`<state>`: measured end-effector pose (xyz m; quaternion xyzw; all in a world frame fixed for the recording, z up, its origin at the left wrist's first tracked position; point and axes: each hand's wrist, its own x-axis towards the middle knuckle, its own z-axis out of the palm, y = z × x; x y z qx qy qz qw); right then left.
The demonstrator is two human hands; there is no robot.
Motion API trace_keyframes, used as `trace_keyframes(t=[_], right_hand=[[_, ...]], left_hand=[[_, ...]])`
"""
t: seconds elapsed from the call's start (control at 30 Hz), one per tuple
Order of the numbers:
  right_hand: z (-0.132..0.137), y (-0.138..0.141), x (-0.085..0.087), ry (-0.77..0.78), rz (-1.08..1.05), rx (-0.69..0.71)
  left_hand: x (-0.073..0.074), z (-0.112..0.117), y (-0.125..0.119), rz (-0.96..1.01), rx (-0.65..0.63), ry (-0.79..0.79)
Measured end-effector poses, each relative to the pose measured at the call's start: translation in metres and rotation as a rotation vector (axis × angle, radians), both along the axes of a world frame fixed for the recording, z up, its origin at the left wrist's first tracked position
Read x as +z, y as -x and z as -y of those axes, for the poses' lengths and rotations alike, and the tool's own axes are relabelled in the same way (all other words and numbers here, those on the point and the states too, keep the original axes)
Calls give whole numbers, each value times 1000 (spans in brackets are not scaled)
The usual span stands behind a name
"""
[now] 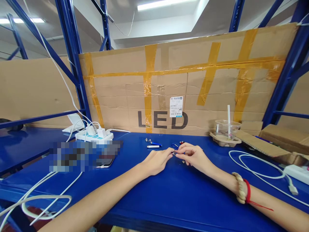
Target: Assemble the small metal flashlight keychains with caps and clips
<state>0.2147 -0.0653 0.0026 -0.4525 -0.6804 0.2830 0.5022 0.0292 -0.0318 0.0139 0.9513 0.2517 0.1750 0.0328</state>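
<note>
My left hand (155, 160) and my right hand (194, 157) meet over the blue table. Between their fingertips is a small shiny metal piece (173, 153), pinched from both sides; its exact kind is too small to make out. Just beyond the fingers lie a blue looped piece (175, 146) and a small dark red item (182, 142). A silver tube (153, 146) and a slim blue pen-like part (156, 143) rest beyond my left hand, beside several tiny metal bits (148, 140). Close under my right fingers sits a tiny gold-coloured bit (183, 161).
On the left are a white power strip (94, 138) with plugs and cables, and a phone (105, 163) beside a blurred patch. A plastic cup with a straw (228, 129), a coiled white cable (256, 169) and an open cardboard box (285, 138) stand right. Taped cardboard (120, 103) closes the back.
</note>
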Motion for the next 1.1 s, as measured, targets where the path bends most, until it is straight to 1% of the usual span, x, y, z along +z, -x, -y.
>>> trace_keyframes(t=[0.17, 0.37, 0.5, 0.7, 0.87, 1.1], right_hand=[[-1, -2, -3, -12, 7, 15], [-4, -6, -5, -61, 78, 52], [-5, -7, -5, -76, 111, 50], [-4, -6, -5, -79, 92, 37], [-3, -7, -5, -72, 72, 56], [-4, -6, -4, -65, 55, 62]], left_hand=[[-1, -1, 0, -9, -1, -16], [-1, -1, 0, -24, -8, -16], [-1, -2, 0, -30, -6, -21], [-2, -3, -1, -28, 0, -26], [-3, -3, 0, -17, -41, -14], [-2, -2, 1, 6, -46, 4]])
